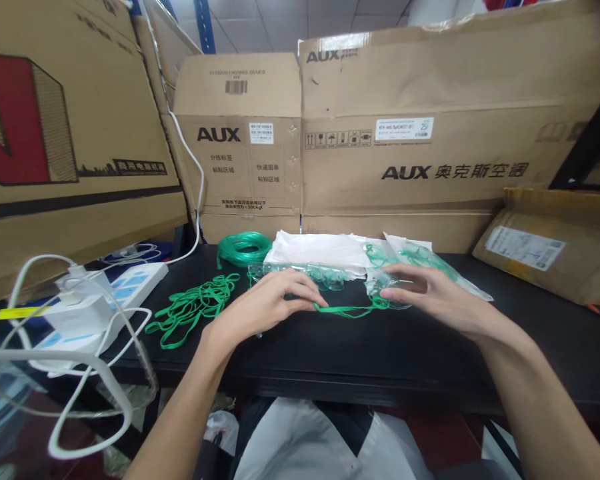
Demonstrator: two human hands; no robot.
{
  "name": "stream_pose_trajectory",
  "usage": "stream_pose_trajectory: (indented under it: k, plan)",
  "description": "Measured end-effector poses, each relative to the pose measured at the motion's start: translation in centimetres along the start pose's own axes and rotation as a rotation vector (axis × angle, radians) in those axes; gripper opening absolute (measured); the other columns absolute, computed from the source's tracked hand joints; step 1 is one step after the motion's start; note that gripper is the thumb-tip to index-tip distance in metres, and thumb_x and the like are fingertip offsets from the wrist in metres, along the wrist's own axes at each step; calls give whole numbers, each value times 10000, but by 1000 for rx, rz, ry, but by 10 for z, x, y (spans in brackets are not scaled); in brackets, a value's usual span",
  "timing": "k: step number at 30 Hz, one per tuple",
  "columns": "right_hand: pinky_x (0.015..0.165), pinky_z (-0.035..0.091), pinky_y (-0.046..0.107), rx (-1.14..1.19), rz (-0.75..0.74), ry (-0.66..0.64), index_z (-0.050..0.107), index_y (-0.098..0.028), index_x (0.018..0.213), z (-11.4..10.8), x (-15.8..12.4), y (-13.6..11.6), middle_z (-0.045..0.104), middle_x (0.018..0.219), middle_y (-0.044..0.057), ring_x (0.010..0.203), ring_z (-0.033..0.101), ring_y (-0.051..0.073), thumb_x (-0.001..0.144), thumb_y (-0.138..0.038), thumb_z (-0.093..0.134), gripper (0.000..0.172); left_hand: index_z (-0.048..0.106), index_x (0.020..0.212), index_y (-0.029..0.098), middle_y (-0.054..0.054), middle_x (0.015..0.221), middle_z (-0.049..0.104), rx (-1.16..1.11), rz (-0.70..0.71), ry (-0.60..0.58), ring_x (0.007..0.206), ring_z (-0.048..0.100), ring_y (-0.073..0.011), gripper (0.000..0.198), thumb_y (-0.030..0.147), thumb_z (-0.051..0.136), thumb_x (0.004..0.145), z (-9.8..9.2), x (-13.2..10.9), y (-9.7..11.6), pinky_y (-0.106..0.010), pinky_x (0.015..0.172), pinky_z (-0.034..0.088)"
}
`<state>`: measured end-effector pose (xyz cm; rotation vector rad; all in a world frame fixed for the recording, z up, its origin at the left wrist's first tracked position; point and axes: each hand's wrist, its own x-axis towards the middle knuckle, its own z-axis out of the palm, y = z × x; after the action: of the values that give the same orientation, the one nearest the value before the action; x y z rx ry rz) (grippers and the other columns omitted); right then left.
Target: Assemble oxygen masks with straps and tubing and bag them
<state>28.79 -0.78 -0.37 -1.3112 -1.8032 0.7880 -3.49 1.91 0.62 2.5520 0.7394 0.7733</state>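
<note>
My left hand (270, 303) rests on the black table (380, 347) with its fingertips pinched on one end of a thin green elastic strap (347, 311). The strap runs right to a clear plastic mask piece (383, 293) that my right hand (430, 293) grips with curled fingers. Just behind my hands lies a row of clear mask parts (310, 272) on white plastic bags (325, 250).
A loose heap of green straps (193, 307) lies left of my hands, with a coil of green tubing (243, 248) behind it. A white power strip (115, 293) with cables sits at the far left. Cardboard boxes (420, 133) wall the back; a padded parcel (550, 247) lies right.
</note>
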Motion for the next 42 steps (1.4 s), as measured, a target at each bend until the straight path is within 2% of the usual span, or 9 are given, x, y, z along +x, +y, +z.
stream_pose_trajectory:
  k: [7, 13, 17, 21, 26, 30, 35, 38, 42]
  plan:
    - [948, 572, 472, 73, -9, 96, 679, -218, 1251, -4, 7, 16, 757, 1130, 86, 989, 734, 292, 846, -578, 761, 548, 840, 1038, 337, -1, 988, 786, -6, -117, -101, 995, 646, -205, 149, 331, 760, 912, 6, -3, 7, -302, 899, 465]
    - [912, 604, 418, 274, -20, 206, 663, -225, 1173, 1, 9, 14, 722, 1211, 96, 1188, 661, 313, 760, -503, 869, 538, 817, 979, 262, -11, 962, 759, -295, -86, -99, 921, 621, -184, 155, 368, 807, 867, 6, 2, 31, -292, 852, 456]
    - [922, 597, 429, 280, -13, 212, 657, -219, 1151, 2, 9, 10, 726, 1201, 99, 1175, 664, 317, 745, -519, 872, 549, 810, 910, 248, -5, 944, 763, -294, -105, -165, 918, 616, -185, 177, 413, 819, 846, 7, 3, 33, -285, 830, 442]
    - [999, 539, 491, 64, -30, 115, 674, -218, 1175, 1, 6, 7, 732, 1209, 103, 1127, 682, 333, 765, -571, 832, 563, 828, 865, 292, 1, 915, 760, -47, -208, -133, 932, 633, -204, 244, 513, 731, 897, 9, -3, 13, -293, 823, 427]
    - [995, 510, 444, -131, -46, -206, 698, -283, 1220, 11, 5, 8, 723, 1257, 55, 1135, 671, 318, 842, -564, 762, 475, 813, 857, 292, -21, 1032, 753, 169, -348, -49, 1027, 659, -245, 172, 438, 728, 889, 8, -11, -13, -310, 858, 446]
    - [941, 495, 412, -285, -53, -248, 724, -302, 1206, 22, 9, 13, 743, 1229, 40, 1082, 657, 316, 804, -598, 771, 501, 814, 910, 298, -16, 1091, 754, 208, -315, 1, 1038, 674, -243, 184, 446, 704, 907, 4, -12, -11, -309, 873, 461]
    - [865, 486, 373, -303, -64, -229, 712, -324, 1221, 27, 9, 13, 747, 1189, 29, 1003, 654, 293, 817, -601, 743, 490, 803, 1014, 272, -42, 1113, 769, 441, -348, 161, 1036, 693, -257, 375, 511, 514, 1008, -26, -6, -17, -326, 885, 474]
    - [853, 472, 360, -306, -77, -250, 704, -324, 1219, 28, 8, 7, 750, 1137, 22, 978, 655, 281, 853, -582, 718, 448, 790, 1117, 271, -53, 1205, 765, 648, -494, 170, 1119, 691, -287, 387, 469, 475, 1010, -64, 6, -49, -347, 963, 475]
    - [863, 463, 352, -295, -81, -256, 703, -316, 1233, 28, 6, 1, 742, 1122, 23, 983, 653, 271, 881, -571, 694, 434, 806, 1129, 269, -82, 1205, 779, 691, -618, 53, 1150, 698, -341, 327, 364, 693, 838, -101, 28, -102, -382, 981, 496]
